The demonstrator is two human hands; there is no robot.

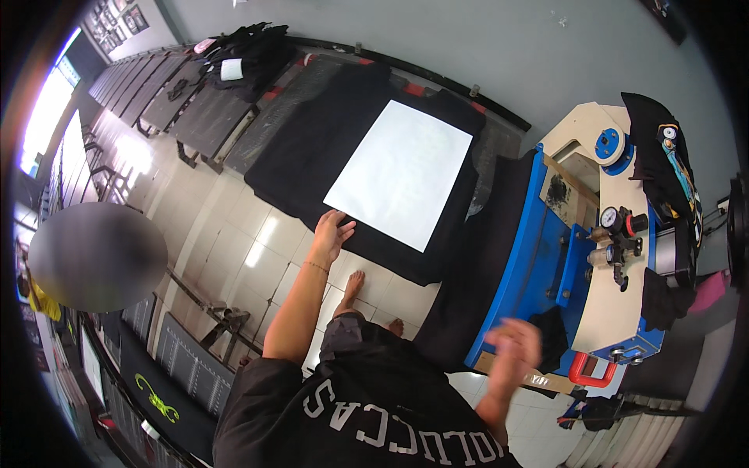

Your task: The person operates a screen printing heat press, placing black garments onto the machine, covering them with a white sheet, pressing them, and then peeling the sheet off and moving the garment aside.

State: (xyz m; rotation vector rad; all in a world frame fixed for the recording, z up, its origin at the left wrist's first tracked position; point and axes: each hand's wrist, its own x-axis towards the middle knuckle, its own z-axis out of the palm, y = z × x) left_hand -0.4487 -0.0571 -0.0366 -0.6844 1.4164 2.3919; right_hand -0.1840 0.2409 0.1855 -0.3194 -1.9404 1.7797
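Left hand [334,234]: half open, fingers loosely bent at the near edge of the black shirt [300,152], just beside the near left corner of the white sheet [402,175]; whether it pinches cloth or paper cannot be told. Right hand [515,347]: blurred, raised over the near end of the blue press [509,261]; its grip cannot be read. The sheet lies flat but slightly askew on the shirt, which is spread over a dark board [256,134]; no weight or clip is visible on the paper. A drag by the left fingers could therefore turn the sheet or ruck the hem beneath it. Black cloth [460,292] hangs beside the press, close to the shirt, where a sweeping forearm might snag it. Farther off, garments [257,58] lie heaped on the benches
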